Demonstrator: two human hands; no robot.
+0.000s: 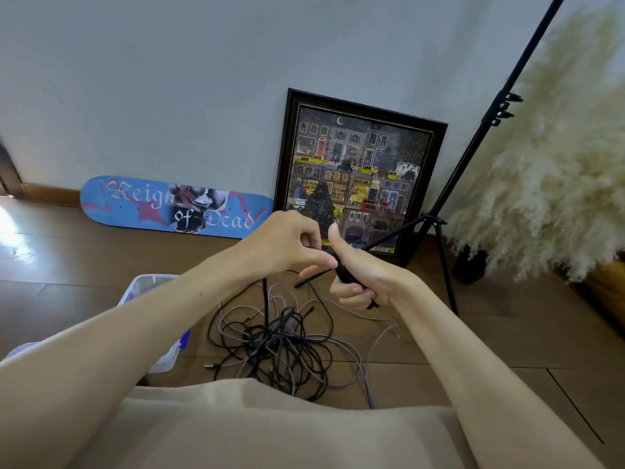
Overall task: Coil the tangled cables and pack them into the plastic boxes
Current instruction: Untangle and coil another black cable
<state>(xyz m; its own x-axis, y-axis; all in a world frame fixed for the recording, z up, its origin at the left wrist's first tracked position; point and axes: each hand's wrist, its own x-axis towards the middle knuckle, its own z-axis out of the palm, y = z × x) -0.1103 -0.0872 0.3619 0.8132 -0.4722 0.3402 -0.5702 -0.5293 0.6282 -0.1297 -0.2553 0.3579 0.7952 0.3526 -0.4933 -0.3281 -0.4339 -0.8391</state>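
Observation:
A tangle of black and grey cables [280, 346] lies on the wooden floor in front of me. My right hand [358, 269] grips a small bundle of coiled black cable, thumb up. My left hand [287, 245] pinches the same black cable [265, 299] just left of the bundle; from there the cable hangs down into the tangle. A clear plastic box [148, 286] with a blue latch sits on the floor to the left, mostly hidden behind my left forearm.
A blue skateboard deck [169, 206] and a framed picture [355, 177] lean against the wall. A black tripod stand [446, 238] rises at the right, beside pale pampas grass [548, 184]. My beige-clad lap fills the bottom.

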